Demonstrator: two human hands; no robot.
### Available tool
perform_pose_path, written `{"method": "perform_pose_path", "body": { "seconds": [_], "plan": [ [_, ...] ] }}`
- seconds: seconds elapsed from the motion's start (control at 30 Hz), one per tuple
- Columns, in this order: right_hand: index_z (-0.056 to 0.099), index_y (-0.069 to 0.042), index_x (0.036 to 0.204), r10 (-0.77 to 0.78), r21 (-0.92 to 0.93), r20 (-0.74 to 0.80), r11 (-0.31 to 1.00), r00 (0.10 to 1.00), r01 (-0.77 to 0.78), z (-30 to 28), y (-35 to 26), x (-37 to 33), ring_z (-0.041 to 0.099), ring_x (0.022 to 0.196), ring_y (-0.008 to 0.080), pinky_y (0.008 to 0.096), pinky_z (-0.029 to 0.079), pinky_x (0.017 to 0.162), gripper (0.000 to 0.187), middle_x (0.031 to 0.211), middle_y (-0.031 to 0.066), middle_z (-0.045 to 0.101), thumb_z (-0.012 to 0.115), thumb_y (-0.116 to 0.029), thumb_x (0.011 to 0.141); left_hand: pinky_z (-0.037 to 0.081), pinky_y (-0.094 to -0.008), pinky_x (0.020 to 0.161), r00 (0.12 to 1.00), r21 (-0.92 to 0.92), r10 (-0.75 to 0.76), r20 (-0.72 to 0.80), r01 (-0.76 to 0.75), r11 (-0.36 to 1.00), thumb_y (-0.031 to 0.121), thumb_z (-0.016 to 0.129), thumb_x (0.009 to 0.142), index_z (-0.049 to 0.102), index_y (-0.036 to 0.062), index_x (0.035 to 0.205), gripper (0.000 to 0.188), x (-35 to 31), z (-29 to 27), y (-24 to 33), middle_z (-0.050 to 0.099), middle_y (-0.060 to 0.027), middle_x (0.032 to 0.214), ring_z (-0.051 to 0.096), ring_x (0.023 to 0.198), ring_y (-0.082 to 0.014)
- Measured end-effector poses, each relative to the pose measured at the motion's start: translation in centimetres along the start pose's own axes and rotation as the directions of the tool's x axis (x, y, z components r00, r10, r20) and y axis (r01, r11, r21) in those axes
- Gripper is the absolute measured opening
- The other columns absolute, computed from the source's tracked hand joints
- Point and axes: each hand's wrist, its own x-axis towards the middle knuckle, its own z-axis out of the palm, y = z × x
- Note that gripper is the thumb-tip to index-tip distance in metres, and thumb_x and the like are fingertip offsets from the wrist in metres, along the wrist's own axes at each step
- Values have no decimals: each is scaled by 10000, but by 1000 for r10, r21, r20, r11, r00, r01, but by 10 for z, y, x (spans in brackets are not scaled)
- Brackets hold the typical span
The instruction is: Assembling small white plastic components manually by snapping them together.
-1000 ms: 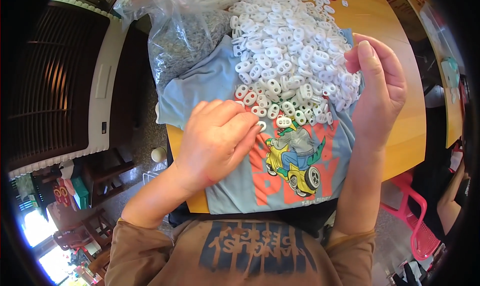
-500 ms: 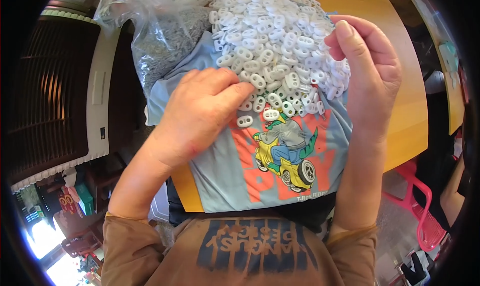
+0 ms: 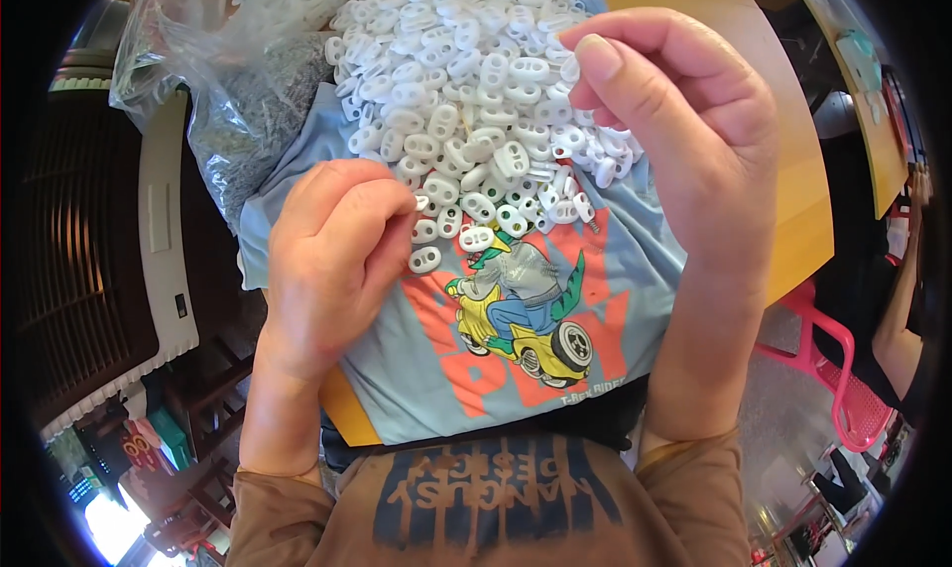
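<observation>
Both hands are bent in over the near side of a heap of small white plastic pieces (image 3: 446, 71), each an oval with two holes. Coming up from the lower left, the left hand (image 3: 332, 260) is turned back upward, its fingers curled under and its thumb drawn toward the forefinger. Its tips stop at the heap's near left edge, where a white piece shows right against them (whether it is pinched or merely lying there, I cannot tell).

On the other side, the right hand (image 3: 694, 151) is lifted higher, at the heap's right flank. Its forearm rises nearly straight, the wrist tips inward, and the thumb and forefinger are brought close together, pointing left, with the other fingers folded behind. Whether anything sits between those tips cannot be made out.

The heap lies on a light blue T-shirt (image 3: 377, 369) printed with a dinosaur riding a yellow scooter, and the shirt is spread on a yellow wooden counter (image 3: 798, 200). Just beyond the left fingertips, one loose piece (image 3: 425, 260) rests at the heap's near edge. A clear plastic bag (image 3: 263, 111) of small grey things stands beside the heap on the left. Well off to the right is a pink chair (image 3: 848, 369).
</observation>
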Motion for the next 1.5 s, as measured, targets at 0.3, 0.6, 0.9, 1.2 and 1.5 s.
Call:
{"method": "perform_pose_path", "body": {
  "seconds": [0.3, 0.6, 0.9, 1.2, 1.5],
  "plan": [
    [548, 18, 624, 368, -476, 471, 871, 802, -120, -33, -31, -19, 444, 445, 64, 231, 330, 405, 132, 503, 42, 480, 648, -59, 665, 353, -155, 645, 940, -722, -338, 49, 267, 638, -74, 539, 771, 565, -34, 1000, 234, 31, 3, 50, 512, -5, 869, 445, 725, -35],
    [525, -59, 656, 249, -844, 282, 523, 926, 116, -19, -36, -46, 544, 581, 267, 357, 417, 486, 134, 602, 77, 532, 632, -126, 611, 379, -153, 626, 887, -887, -426, 180, 334, 320, 11, 540, 823, 570, -17, 1020, 201, 26, 28, 31, 561, 2, 858, 475, 713, -19],
    [520, -51, 676, 212, -859, 306, 482, 928, 173, -10, -31, -60, 548, 629, 274, 365, 436, 544, 108, 634, 87, 526, 618, -88, 655, 379, -164, 571, 898, -943, -310, 312, 333, 16, 12, 507, 833, 545, 12, 978, 149, 24, 25, 43, 556, -26, 857, 464, 642, -41],
    [567, -42, 683, 292, -825, 238, 565, 926, 34, -15, -21, -60, 573, 650, 283, 366, 452, 571, 81, 666, 106, 578, 616, -105, 671, 334, -177, 508, 873, -894, -208, 440, 405, -193, 56, 479, 855, 516, 9, 978, 136, 22, 19, 40, 540, -52, 805, 411, 569, -66],
    [593, -25, 722, 380, -674, 214, 725, 900, -145, -23, -17, -55, 566, 624, 275, 341, 437, 551, 78, 648, 107, 573, 588, -100, 700, 325, -169, 501, 824, -856, -240, 514, 473, -210, 107, 547, 839, 535, 13, 971, 163, 24, 19, 38, 553, -37, 773, 409, 570, -50]
  ]
}}
